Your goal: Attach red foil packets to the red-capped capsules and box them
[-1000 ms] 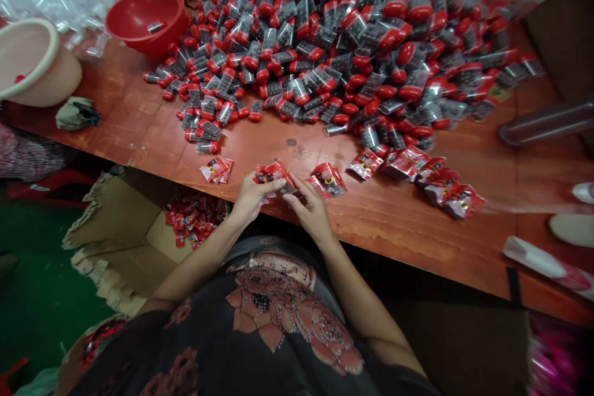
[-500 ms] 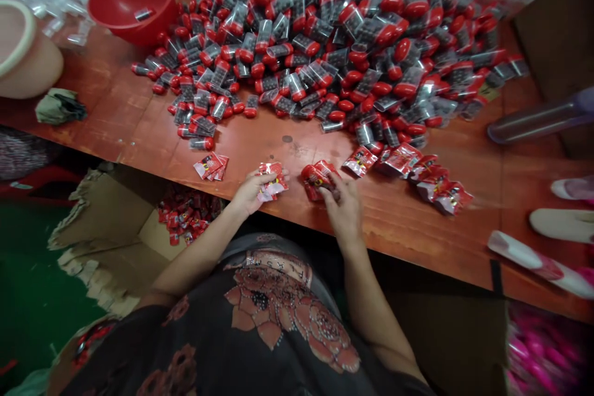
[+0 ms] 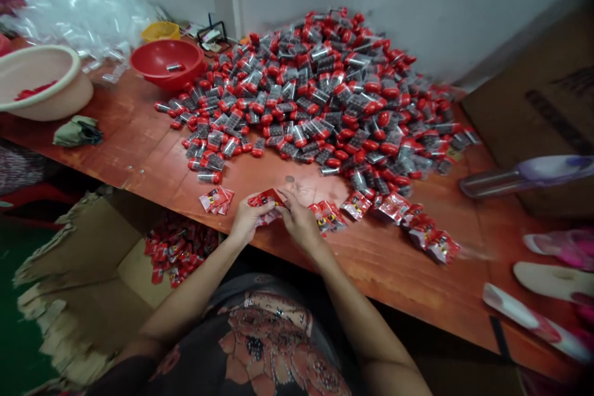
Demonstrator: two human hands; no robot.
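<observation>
Red foil sachets point(image 3: 265, 200) pinched between the partly closed left hand point(image 3: 250, 220) and right hand point(image 3: 299, 223), over the near edge of the wooden bench point(image 3: 394, 278). More sachets point(image 3: 394, 207) lie in a loose row alongside, below a heap of red-capped clear tubes point(image 3: 315, 99); a cardboard box point(image 3: 125, 260) of sachets stands below the bench.

Tbl top point(image 3: 408, 284): varnished wood, smooth, glossy. Foil sachets point(image 3: 356, 205), centre: shiny, crinkled. Clear plastic tubes w/ red caps point(image 3: 320, 99), upper mid: glossy. Red plastic bowl point(image 3: 166, 62) & cream plastic basin point(image 3: 41, 83), upper left: smooth, slight sheen. Cloth rag point(image 3: 78, 131): matt, creased. Cardboard box point(image 3: 74, 272), lower left: matt, rough torn edges.
</observation>
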